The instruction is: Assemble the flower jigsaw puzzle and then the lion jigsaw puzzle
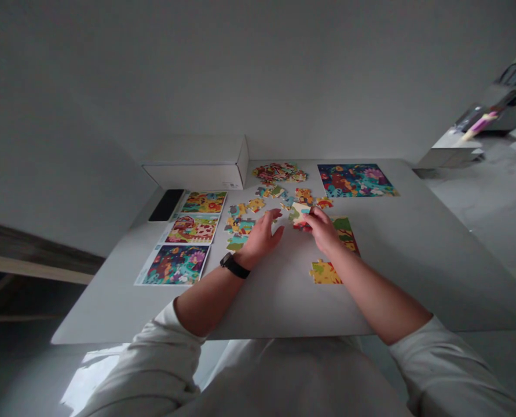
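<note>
Pinched in my right hand [322,229] is a jigsaw puzzle piece [300,212] with pale, green and blue print, held over the middle of the table. My left hand [262,233] rests to its left with fingers apart, beside loose puzzle pieces [239,227]; no piece shows in its grasp. More loose pieces [275,191] lie just beyond both hands. Under my right forearm, partly hidden, sit a green and red joined section [344,229] and a yellow puzzle section [324,272]. A black watch [234,265] is on my left wrist.
Three picture sheets [192,229] line the left side near a black phone-like slab [166,205]. A white box [197,171] stands at the back left, with a heap of pieces [279,172] beside it. An assembled-looking dark picture [357,180] lies at the back right.
</note>
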Available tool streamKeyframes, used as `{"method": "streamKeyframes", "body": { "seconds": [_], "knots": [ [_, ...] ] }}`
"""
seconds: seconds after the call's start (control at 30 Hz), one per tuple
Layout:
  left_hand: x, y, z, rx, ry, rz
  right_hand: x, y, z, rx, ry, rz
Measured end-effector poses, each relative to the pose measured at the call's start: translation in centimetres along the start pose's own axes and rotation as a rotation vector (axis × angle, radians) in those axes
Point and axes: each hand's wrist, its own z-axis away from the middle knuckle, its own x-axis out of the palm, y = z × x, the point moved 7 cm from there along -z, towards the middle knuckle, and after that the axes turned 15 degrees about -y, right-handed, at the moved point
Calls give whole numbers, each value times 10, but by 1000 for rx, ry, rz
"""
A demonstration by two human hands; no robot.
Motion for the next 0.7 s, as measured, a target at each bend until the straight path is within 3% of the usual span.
{"method": "streamKeyframes", "body": {
  "seconds": [0.23, 0.43, 0.57, 0.7],
  "knots": [
    [8, -16, -1, -90, -104, -44, 8, 1, 2, 1, -52, 14],
    [-12, -26, -3, -153, -45, -129, 7, 0, 1, 0, -48, 30],
    [-26, -3, -4, 20, 0, -110, 6, 0, 2, 10, -35, 13],
    [-22, 22, -2, 173, -32, -107, 8, -2, 4, 15, -53, 34]
  ]
}}
